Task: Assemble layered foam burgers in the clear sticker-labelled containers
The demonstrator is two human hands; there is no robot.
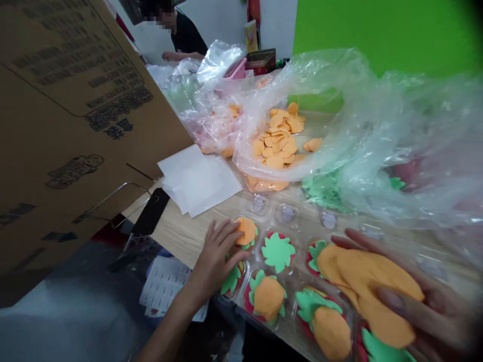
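My left hand [219, 256] is at the near left of a clear plastic tray [260, 259], its fingertips on an orange piece [246, 231] over a green leafy piece in one compartment. My right hand [426, 306] holds a stack of orange pieces [373, 281] above the tray's right part, thumb on top. A green leafy piece [278, 251] on red lies uncovered in a middle compartment. Orange pieces rest on green and red ones in two near compartments. Under my left hand, another compartment shows green and red.
Beyond the tray, open plastic bags hold orange pieces [279, 146] and green pieces [326, 188]. White sheets [199, 181] lie left of them. A large cardboard box [75, 125] stands at left, with a black clip [151, 211] near its edge. A person [184, 35] sits at the back.
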